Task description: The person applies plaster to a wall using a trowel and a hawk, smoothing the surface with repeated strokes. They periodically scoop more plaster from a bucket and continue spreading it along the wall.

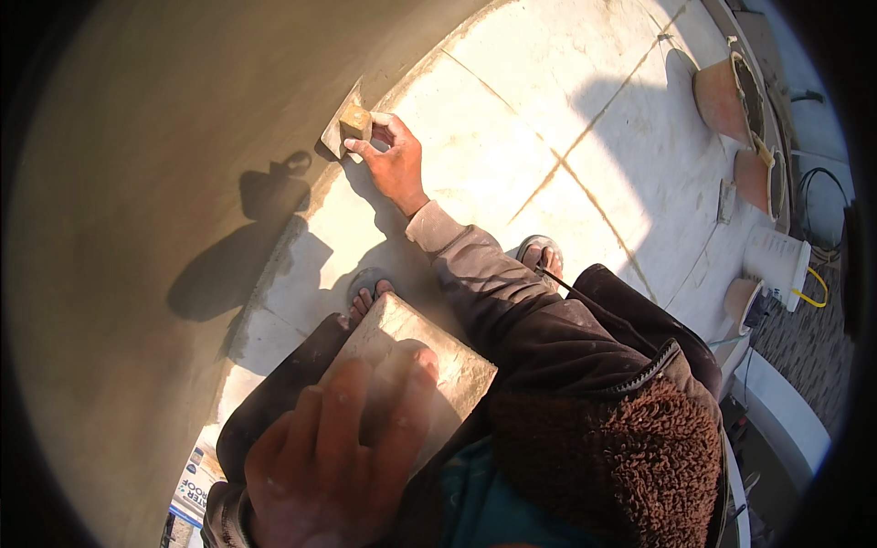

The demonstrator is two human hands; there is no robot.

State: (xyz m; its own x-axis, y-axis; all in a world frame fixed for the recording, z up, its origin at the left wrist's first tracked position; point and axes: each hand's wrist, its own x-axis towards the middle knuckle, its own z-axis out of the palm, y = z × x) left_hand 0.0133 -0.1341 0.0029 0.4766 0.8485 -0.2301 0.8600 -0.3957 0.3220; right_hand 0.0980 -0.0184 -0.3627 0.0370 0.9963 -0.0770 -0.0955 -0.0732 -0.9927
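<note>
My right hand grips the pale wooden block handle of a flat metal trowel. Its blade lies against the grey plastered wall along the bottom, where the wall meets the pale floor. In the lower middle, my left hand holds a flat, plaster-crusted square board close to my body, its bent fingers over the board and partly in shadow. Both my sandalled feet show on the floor beyond the board.
Pinkish buckets stand along the right edge with a white pail with a yellow handle and a small tub. A black cable coil lies beyond them, past a ledge. Printed packaging shows at lower left.
</note>
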